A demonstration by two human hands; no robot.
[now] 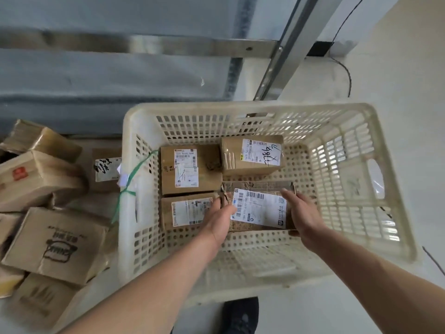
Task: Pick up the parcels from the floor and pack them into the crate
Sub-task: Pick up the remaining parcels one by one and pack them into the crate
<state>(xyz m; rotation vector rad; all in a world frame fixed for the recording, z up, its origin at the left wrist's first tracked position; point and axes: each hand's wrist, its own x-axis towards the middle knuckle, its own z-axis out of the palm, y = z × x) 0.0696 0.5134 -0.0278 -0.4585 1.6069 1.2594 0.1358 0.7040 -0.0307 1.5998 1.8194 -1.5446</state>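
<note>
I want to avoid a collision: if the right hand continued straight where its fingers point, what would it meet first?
Probably the handwritten-label parcel beyond the held parcel; the right hand points toward it, though depth is unclear.

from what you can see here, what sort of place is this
Probably a parcel sorting or courier depot: labelled brown cardboard parcels fill a cream perforated plastic crate, more cardboard boxes are heaped on the floor, and a metal shelving frame stands behind.

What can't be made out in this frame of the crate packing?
Head view only:
- Label text on the held parcel: too small and blurred.
- Whether that parcel rests on the crate floor: underside hidden.
- Left hand and right hand fingertips: partly hidden by the parcel.
- Floor parcels: cut off by the left edge, blurred.
</note>
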